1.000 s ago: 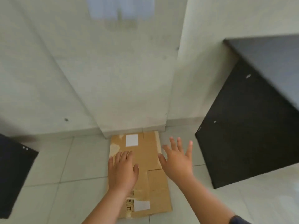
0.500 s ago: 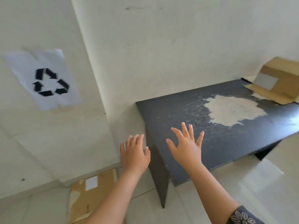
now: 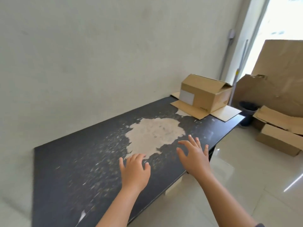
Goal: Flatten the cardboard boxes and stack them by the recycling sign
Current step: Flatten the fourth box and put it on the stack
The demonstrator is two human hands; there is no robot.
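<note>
Cardboard box (image 3: 204,94), upper right of centre: brown, still 3-D, white label on its near face, top flaps ajar, bottom flaps splayed flat on far end of dark worktop (image 3: 85,163) w/ worn pale patch. Left hand (image 3: 135,171) & right hand (image 3: 194,156), lower centre, fingers spread, holding nothing, over the worktop. More cardboard (image 3: 278,133) on floor at right edge.

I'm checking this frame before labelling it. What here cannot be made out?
- Head view, brown cardboard box on the black worn-topped table: its white label's print is too small to read.
- Dark bin: partly hidden behind the table end and floor cardboard.
- Tall cardboard sheet: cut off by the right edge.
- Left hand and right hand: palms face away, contact with the table unclear.
</note>
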